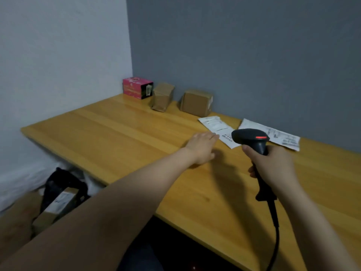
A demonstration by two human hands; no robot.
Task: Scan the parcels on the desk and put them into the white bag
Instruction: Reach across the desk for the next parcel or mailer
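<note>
Bench point(121, 133) — smooth, lightly glossy wood; scanner point(252, 137) matt black plastic; two boxes point(196, 102) plain matt cardboard — flat mailers point(216, 127) white, papery, slightly creased.

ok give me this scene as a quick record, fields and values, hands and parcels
left hand: open, fingers straight, tips at the near mailer's edge
right hand: grips the scanner, head toward the mailers
near mailer: white, flat on the desk, label up
far mailer: white, flat, right of the near one
wrapped parcel: brown, by the back wall
brown box: right of it, by the wall
pink box: back corner
white bag: low, left of the desk
</note>
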